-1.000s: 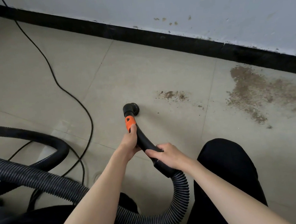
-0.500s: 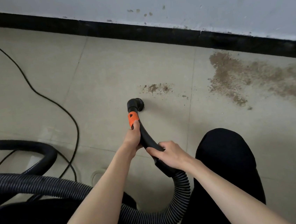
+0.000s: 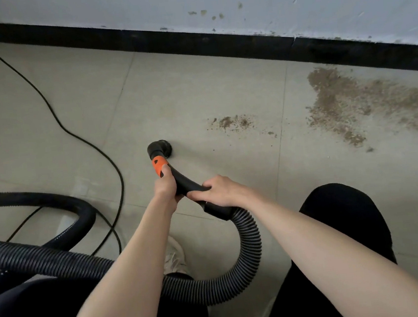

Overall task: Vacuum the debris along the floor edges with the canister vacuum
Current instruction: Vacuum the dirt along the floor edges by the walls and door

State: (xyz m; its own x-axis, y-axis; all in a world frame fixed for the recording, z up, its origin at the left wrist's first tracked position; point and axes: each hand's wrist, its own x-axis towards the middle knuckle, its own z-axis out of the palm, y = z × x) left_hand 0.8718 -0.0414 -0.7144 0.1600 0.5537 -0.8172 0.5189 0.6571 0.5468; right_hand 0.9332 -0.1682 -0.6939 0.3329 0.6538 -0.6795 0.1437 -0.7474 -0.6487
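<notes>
The black vacuum nozzle (image 3: 160, 148) rests on the beige tiled floor, joined by an orange collar (image 3: 159, 165) to a curved black handle. My left hand (image 3: 165, 187) grips the handle just behind the collar. My right hand (image 3: 220, 190) grips it lower, near where the ribbed hose (image 3: 248, 252) starts. A small patch of brown debris (image 3: 232, 122) lies to the right of the nozzle, apart from it. A large spread of debris (image 3: 357, 102) lies further right, reaching the black skirting (image 3: 216, 42).
A thin black power cord (image 3: 71, 131) snakes over the floor on the left. A smooth black tube (image 3: 52, 200) and more ribbed hose (image 3: 33, 259) lie at lower left. My knee in black cloth (image 3: 343, 221) sits at lower right, a shoe (image 3: 174, 257) under my arms.
The view has swung left, so wall and debris now sit further right in frame. Both hands keep their grip on the handle, and the nozzle stays left of the small debris patch.
</notes>
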